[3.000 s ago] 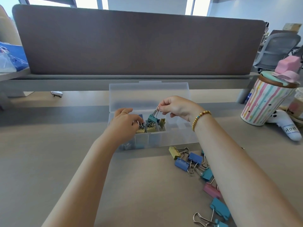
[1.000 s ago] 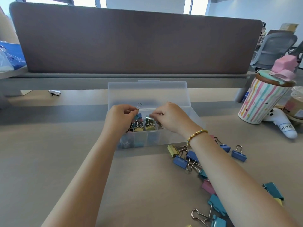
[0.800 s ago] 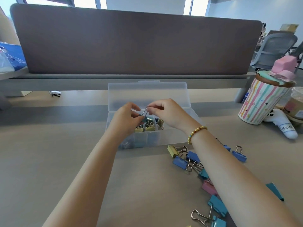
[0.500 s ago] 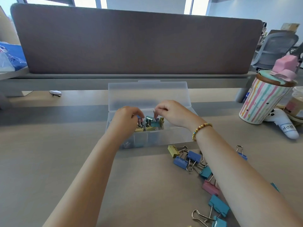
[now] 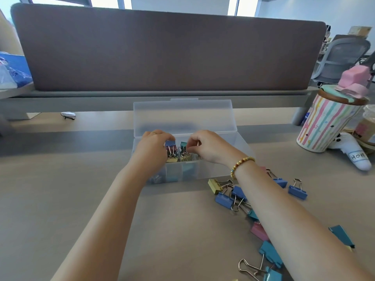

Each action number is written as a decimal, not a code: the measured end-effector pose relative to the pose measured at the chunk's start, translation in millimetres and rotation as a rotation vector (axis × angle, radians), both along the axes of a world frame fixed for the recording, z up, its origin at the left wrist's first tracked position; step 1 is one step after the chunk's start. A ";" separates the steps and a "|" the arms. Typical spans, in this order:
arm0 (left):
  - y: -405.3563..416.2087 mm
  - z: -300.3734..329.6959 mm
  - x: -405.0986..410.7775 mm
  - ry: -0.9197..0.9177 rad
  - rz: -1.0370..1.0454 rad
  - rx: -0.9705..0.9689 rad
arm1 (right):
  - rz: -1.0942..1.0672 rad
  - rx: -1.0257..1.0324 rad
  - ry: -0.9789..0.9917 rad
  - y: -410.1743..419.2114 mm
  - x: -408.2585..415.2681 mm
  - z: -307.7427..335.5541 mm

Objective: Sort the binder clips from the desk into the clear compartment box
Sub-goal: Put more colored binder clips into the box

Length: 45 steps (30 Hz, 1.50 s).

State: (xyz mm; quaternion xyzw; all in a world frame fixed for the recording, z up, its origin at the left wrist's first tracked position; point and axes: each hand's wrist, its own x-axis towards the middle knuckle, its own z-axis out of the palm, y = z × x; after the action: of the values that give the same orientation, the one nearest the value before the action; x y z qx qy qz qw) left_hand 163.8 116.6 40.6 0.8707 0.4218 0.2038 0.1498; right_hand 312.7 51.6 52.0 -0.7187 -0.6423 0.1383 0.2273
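Clips (image 5: 233,196) beside box (image 5: 213,169); forearm (image 5: 284,216) possibly hiding some.

Premises: an open-plan office; a grey fabric partition screen (image 5: 170,51) runs along the rear edge of the work surface (image 5: 60,189); a mesh-backed swivel chair (image 5: 343,55) stands at a neighbouring station to the right; tall windows (image 5: 105,1) show above the screen; binder clips (image 5: 227,196) lie loose as stationery on the surface.
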 end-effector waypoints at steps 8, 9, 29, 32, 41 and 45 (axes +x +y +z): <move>0.6 -0.1 -3.8 0.056 0.020 -0.050 | -0.031 0.113 0.015 9.3 -8.1 -0.5; 2.4 0.7 -5.2 0.027 0.029 -0.054 | -0.019 0.104 -0.002 12.0 -10.7 -1.5; 8.6 0.5 -11.2 0.067 0.085 -0.041 | -0.014 0.019 -0.224 34.1 -25.8 -8.1; 7.1 2.5 -11.6 0.045 0.082 -0.042 | -0.018 0.045 -0.205 31.2 -28.0 -4.8; 6.9 1.9 -10.0 0.177 0.035 -0.046 | -0.039 0.111 -0.149 17.8 -18.6 2.0; -8.9 8.0 -6.3 0.097 0.022 -0.029 | -0.034 0.184 -0.093 -2.8 -10.7 11.4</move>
State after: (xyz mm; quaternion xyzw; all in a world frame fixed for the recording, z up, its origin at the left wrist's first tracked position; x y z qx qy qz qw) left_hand 157.6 107.8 48.6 0.8726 0.4410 0.1571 0.1396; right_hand 302.0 48.8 63.5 -0.7115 -0.6498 0.0412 0.2644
